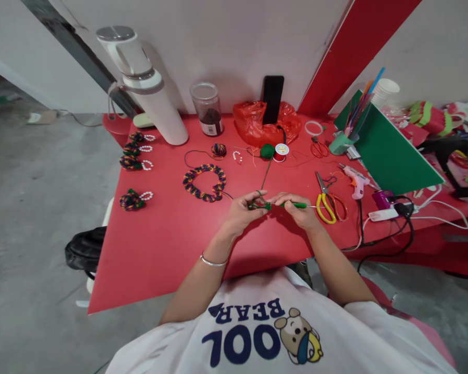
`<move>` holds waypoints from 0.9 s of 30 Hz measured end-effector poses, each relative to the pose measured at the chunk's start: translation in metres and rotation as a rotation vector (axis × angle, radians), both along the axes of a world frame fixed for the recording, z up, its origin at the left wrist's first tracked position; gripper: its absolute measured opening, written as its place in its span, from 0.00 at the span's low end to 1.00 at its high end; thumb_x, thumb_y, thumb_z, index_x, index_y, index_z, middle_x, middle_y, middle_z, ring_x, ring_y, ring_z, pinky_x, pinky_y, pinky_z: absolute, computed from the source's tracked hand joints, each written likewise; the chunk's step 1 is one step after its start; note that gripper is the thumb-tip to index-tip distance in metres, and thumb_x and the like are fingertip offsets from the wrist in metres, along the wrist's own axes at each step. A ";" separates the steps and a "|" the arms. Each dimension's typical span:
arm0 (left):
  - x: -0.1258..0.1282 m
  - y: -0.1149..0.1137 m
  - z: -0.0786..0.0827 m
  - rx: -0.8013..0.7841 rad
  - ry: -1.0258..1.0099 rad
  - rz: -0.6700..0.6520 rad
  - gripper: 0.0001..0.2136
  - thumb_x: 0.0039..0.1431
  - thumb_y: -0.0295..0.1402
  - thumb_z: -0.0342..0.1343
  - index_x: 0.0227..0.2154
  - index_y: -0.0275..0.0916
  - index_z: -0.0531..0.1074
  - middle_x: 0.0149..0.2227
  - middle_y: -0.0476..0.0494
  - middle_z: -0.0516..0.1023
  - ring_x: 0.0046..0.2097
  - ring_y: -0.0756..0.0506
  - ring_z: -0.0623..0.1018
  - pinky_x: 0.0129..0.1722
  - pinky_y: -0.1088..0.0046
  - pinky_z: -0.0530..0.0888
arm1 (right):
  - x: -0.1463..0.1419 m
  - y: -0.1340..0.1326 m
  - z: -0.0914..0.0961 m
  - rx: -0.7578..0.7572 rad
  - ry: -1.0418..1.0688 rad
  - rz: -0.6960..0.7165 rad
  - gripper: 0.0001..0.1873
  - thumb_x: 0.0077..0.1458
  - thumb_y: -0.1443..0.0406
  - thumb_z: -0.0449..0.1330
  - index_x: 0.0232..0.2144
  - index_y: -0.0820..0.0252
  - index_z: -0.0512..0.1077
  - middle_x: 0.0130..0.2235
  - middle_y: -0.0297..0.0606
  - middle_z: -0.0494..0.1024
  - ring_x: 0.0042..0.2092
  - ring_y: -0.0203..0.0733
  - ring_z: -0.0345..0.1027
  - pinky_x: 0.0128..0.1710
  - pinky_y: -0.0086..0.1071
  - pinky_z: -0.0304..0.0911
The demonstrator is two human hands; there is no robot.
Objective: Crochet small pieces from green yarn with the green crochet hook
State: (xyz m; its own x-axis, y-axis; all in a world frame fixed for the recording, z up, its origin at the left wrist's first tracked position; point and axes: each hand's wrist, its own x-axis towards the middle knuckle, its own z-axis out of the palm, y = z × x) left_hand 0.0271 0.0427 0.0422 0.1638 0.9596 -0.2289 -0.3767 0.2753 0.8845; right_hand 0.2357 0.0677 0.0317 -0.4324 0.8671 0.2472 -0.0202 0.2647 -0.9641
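Note:
Near the table's front edge, my left hand (242,212) pinches a small piece of green crochet (265,206), and green yarn (265,175) loops over its fingers. That strand runs back to a green yarn ball (267,151). My right hand (298,210) is closed around a crochet hook (296,205) with a green handle, its tip at the green piece. Left of my hands lies a braided multicoloured yarn ring (205,168). Behind it sits a small multicoloured yarn ball (219,149). The stitches between my fingers are too small to make out.
Yellow-handled scissors (326,208) and a pink glue gun (356,182) lie to the right, beside a power strip (388,213) with cables. Several yarn pompoms with bead loops (131,200) line the left. A white bottle (159,109), jar (207,111) and phone (273,98) stand behind.

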 end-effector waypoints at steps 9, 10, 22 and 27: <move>-0.004 -0.001 0.006 -0.001 -0.027 -0.039 0.22 0.41 0.29 0.72 0.44 0.34 0.81 0.28 0.49 0.74 0.27 0.53 0.70 0.31 0.73 0.67 | 0.002 0.001 0.002 0.020 0.001 -0.003 0.16 0.64 0.50 0.60 0.38 0.51 0.81 0.43 0.40 0.85 0.49 0.47 0.79 0.54 0.45 0.71; -0.004 0.000 0.007 -0.009 -0.024 -0.043 0.22 0.41 0.29 0.72 0.44 0.34 0.81 0.28 0.49 0.74 0.26 0.53 0.70 0.30 0.73 0.67 | 0.002 0.001 0.003 0.025 0.000 0.001 0.16 0.65 0.50 0.60 0.38 0.51 0.81 0.43 0.40 0.85 0.49 0.47 0.79 0.54 0.45 0.71; -0.006 0.002 0.006 -0.052 0.030 0.016 0.18 0.39 0.27 0.69 0.38 0.33 0.83 0.26 0.47 0.78 0.25 0.53 0.70 0.27 0.75 0.64 | 0.008 0.003 0.015 0.077 -0.042 0.147 0.12 0.68 0.58 0.59 0.40 0.52 0.82 0.44 0.40 0.85 0.48 0.44 0.78 0.54 0.42 0.69; -0.005 0.002 0.005 -0.036 0.048 0.044 0.17 0.39 0.26 0.68 0.37 0.33 0.83 0.27 0.47 0.78 0.26 0.53 0.71 0.30 0.74 0.66 | 0.007 0.005 0.017 0.109 -0.100 0.150 0.12 0.68 0.59 0.58 0.41 0.51 0.82 0.43 0.39 0.85 0.49 0.43 0.77 0.53 0.40 0.69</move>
